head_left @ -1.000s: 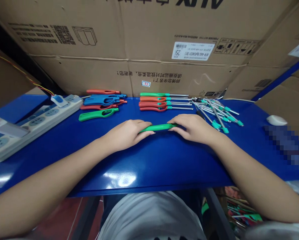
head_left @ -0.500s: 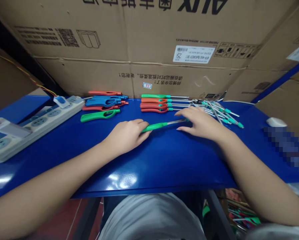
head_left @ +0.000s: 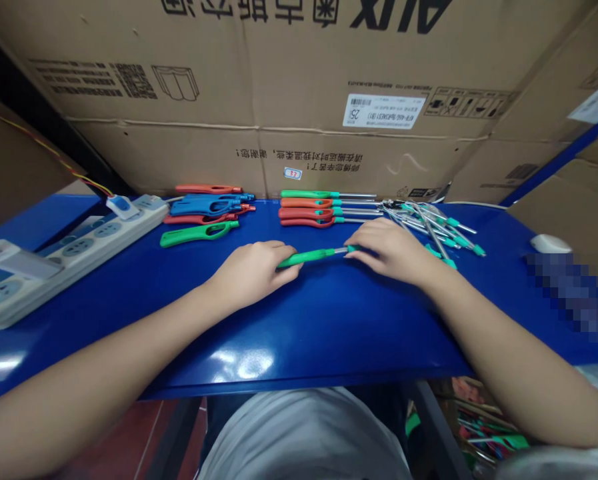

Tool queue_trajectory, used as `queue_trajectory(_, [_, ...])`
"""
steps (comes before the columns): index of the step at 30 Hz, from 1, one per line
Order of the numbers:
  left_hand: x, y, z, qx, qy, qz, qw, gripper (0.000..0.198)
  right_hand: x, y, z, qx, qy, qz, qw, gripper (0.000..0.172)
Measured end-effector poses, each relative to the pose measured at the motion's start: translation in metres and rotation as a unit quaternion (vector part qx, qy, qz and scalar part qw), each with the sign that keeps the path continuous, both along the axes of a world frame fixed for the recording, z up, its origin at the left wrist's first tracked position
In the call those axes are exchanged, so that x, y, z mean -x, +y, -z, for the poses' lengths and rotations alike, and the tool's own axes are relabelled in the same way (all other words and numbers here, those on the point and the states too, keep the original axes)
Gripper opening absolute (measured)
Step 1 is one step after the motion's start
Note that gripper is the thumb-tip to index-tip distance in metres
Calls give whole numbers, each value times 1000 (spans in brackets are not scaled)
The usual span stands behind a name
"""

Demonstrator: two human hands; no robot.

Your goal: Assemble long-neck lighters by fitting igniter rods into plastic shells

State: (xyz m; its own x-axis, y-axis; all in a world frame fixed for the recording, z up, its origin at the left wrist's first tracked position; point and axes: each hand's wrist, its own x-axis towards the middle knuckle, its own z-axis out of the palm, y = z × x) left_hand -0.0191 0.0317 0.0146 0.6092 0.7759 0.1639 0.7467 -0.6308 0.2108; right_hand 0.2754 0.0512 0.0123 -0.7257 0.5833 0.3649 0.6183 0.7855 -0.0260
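Observation:
My left hand (head_left: 261, 270) is closed around the green handle of a long-neck lighter (head_left: 311, 257), held just above the blue table with its neck pointing right. A short length of thin metal rod (head_left: 339, 251) shows beyond the handle. My right hand (head_left: 386, 250) pinches a teal collar (head_left: 350, 249) on that rod; whatever continues inside the fingers is hidden. Behind my hands, several lighters with metal necks (head_left: 309, 213) lie side by side. To their right is a loose heap of metal tubes with teal collars (head_left: 441, 230), partly covered by my right hand.
Coloured lighter handles without long necks (head_left: 199, 232) lie at the back left. A white power strip (head_left: 79, 250) with plugs runs along the left side. A cardboard box wall (head_left: 259, 147) closes off the back. A white object (head_left: 553, 244) sits at the right.
The teal collar in my right hand has moved left along the rod, closer to the green handle, so less bare metal shows. My left hand has barely moved.

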Motion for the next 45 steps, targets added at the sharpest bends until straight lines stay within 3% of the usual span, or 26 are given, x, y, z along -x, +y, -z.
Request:
queue_trajectory(4, [-5, -4, 3, 31, -33, 31, 998, 25, 19, -10, 6, 8, 15, -29, 999, 25])
queue_trajectory(11, [-4, -1, 1, 73, -85, 35, 993, 30, 15, -8, 4, 5, 10, -59, 998, 24])
queue_trajectory(15, [-6, -1, 1, 188, -126, -16, 974, 43, 19, -12, 7, -63, -24, -82, 994, 28])
queue_trajectory(19, [-7, 1, 1, 332, -179, -41, 925, 40, 24, -14, 13, -103, -43, -92, 989, 27])
queue_trajectory(21, [-6, 2, 1, 351, -192, -41, 915, 38, 24, -14, 14, -107, -33, -92, 989, 25])
queue_trajectory(27, [-7, -2, 5, 238, -164, -9, 957, 41, 23, -14, 14, -115, -8, -97, 989, 22])
queue_trajectory(33, [-7, -2, 10, 216, -151, 5, 965, 43, 24, -16, 14, -102, -18, -85, 991, 25])
queue_trajectory(45, [-6, -6, 7, 43, -56, 80, 994, 33, 27, -17, 18, -77, -8, -81, 994, 24])
